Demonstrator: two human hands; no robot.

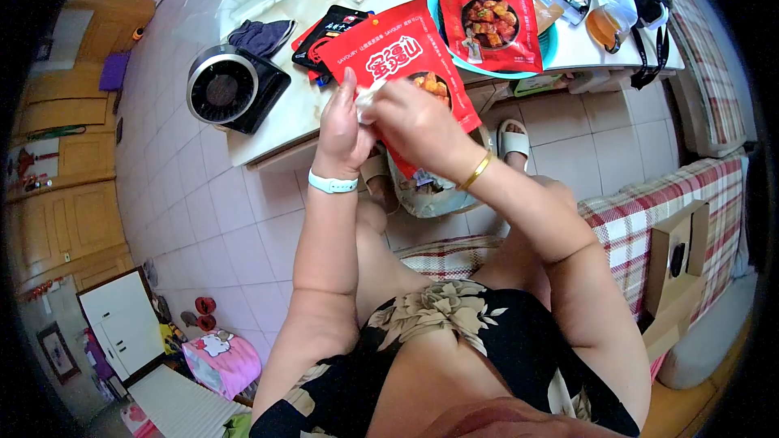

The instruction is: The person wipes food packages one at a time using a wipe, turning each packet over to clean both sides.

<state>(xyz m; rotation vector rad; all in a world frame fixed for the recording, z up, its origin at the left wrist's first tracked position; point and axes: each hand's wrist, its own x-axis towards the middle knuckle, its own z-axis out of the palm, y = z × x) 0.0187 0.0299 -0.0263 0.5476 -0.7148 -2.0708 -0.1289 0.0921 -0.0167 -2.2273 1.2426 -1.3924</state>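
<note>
A crumpled white tissue (367, 102) is pinched in my right hand (415, 123), which wears a gold bangle. It presses against my left hand (342, 131), whose fingers point up and stay straight, partly hidden behind the tissue. A pale blue band circles the left wrist. Beyond both hands, a red food pouch (357, 49) lies tilted at the table edge, its lower part covered by my right hand. A second red pouch (519, 28) rests over a teal basin (551, 53). Left of the nearer pouch lies a black packet (331, 37).
A round-faced black appliance (227, 88) sits at the table's left corner beside a dark cloth (261, 36). Below the edge stands a lined waste bin (438, 201). To the right are a jug of amber liquid (604, 28) and an open cardboard box (677, 268) on a plaid sofa.
</note>
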